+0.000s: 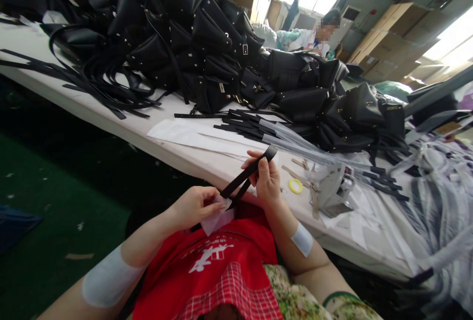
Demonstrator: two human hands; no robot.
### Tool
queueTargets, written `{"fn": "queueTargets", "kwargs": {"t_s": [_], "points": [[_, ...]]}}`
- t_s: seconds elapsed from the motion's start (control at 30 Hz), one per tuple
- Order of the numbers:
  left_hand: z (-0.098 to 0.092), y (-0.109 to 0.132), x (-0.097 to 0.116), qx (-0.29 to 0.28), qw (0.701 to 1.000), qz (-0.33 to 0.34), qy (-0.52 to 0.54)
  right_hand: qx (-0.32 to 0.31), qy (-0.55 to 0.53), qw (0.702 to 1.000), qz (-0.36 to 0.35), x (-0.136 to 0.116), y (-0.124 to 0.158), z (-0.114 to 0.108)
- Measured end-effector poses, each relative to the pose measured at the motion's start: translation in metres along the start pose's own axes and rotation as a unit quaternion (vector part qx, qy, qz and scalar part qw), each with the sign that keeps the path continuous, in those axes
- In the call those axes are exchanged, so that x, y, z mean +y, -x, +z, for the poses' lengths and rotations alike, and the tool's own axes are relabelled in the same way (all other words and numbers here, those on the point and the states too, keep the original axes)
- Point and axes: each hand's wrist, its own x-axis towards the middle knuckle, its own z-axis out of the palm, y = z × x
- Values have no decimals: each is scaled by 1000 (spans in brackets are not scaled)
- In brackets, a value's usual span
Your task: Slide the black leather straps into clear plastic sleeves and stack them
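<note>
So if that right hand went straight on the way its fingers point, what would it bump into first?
The right hand, holding a strap, would probably meet the white sheets first, then the loose straps; depth is unclear.

- The one camera rides on the person's head, facing forward and down across the lap.
- It sits close to the left hand [194,206] and right hand [266,179], which fall low in the middle of the frame.
- The surface [111,108] crosses the view on a slant from upper left to lower right, with the far room at top right.
</note>
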Motion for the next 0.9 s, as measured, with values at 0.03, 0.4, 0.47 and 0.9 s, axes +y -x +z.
{"fn": "queueTargets", "kwargs": {"t_s": [0.03, 0.4, 0.47, 0.9], "points": [[0, 0, 2, 0, 1000, -2, 5, -4, 2, 1000, 8, 1, 1, -1], [1, -5, 2, 114, 991, 31, 68, -219, -34, 951, 217, 42, 23, 10], [1, -2, -3, 105, 993, 14, 61, -186, -113, 936, 276, 40, 16, 7], [0, -7, 10, 143, 988, 56, 32, -149, -37, 977, 146, 15, -20, 13]]}}
